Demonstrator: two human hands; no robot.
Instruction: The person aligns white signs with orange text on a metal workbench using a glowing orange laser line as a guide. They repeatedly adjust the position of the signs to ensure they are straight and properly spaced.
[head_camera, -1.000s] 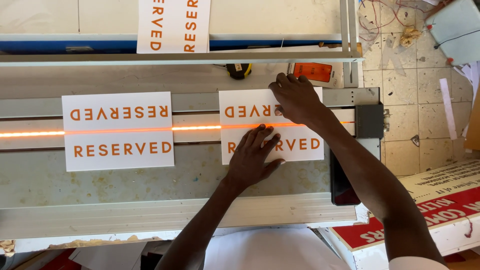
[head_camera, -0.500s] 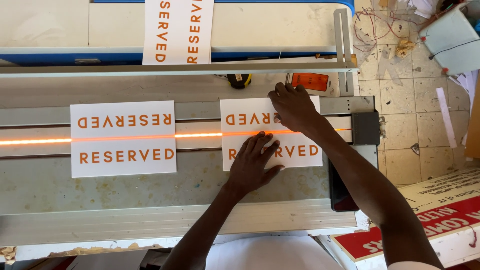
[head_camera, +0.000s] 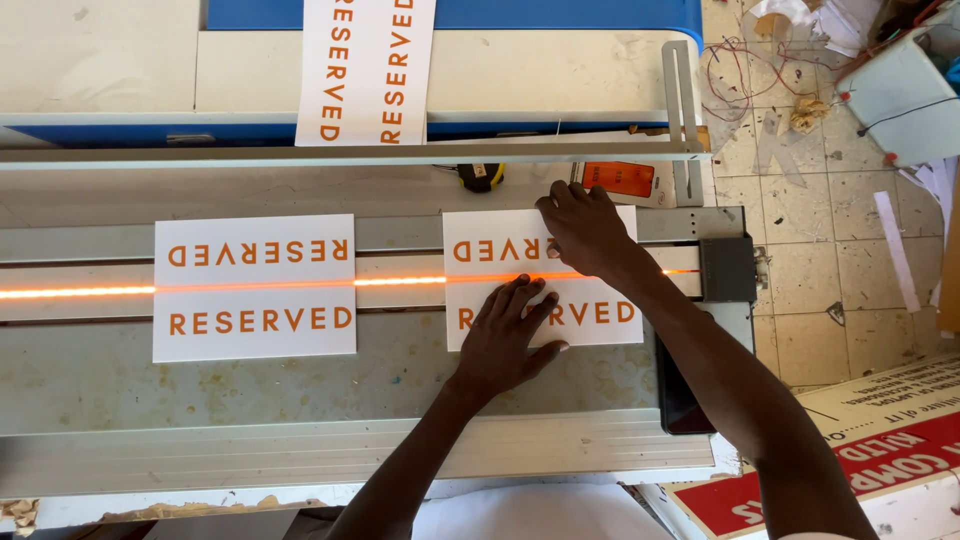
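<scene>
Two white sheets with orange lettering lie across a glowing orange heating strip (head_camera: 400, 281) on a grey bench (head_camera: 300, 390). My left hand (head_camera: 510, 335) presses flat on the lower half of the right sheet (head_camera: 480, 250), fingers spread. My right hand (head_camera: 585, 228) rests palm down on that sheet's upper right part. The left sheet (head_camera: 255, 287) lies untouched, about a hand's width away.
A third lettered sheet (head_camera: 365, 70) hangs over the white and blue unit (head_camera: 560, 70) at the back. A yellow tape measure (head_camera: 482, 176) and an orange-faced device (head_camera: 620, 180) sit behind the strip. Red and white signs (head_camera: 880, 470) and tiled floor lie to the right.
Both hands have stayed on the right sheet. The view has drifted, so the bench and sheets sit slightly lower and to the right in the picture.
</scene>
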